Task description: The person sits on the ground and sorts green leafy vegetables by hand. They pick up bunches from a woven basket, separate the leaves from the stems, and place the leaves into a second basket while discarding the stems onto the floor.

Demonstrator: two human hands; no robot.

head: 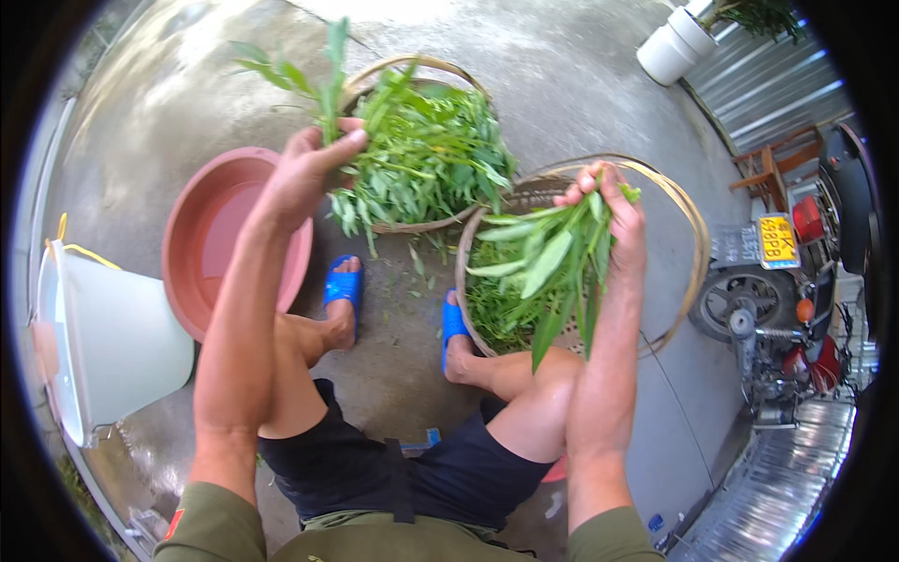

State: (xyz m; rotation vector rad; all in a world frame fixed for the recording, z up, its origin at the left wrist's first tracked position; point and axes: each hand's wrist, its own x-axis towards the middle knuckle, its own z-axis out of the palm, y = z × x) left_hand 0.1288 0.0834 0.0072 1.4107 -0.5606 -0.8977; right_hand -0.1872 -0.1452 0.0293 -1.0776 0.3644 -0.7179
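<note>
Pinched between the thumb and fingers of my left hand (316, 165) is a leafy green stem (333, 77), held above the left edge of a handled wicker basket (404, 227). That basket is heaped with long-leaved greens (435, 151), which spill over its rim. My right hand (618, 211) grips a bunch of leafy stems (544, 253), their leaves hanging down and to the left. Under this bunch stands a second wicker basket (466, 246) with a tall looped handle (695, 218). Finer-looking greens (491, 316) lie inside it, partly hidden by the bunch.
A reddish plastic basin (184, 232) is at my left, partly behind my forearm. Beyond it stands a pale bucket (126, 337) with a yellow cord. Loose leaves (418, 263) litter the concrete between my blue slippers (343, 284). A motorcycle (786, 309) and a wooden chair (772, 168) are at right.
</note>
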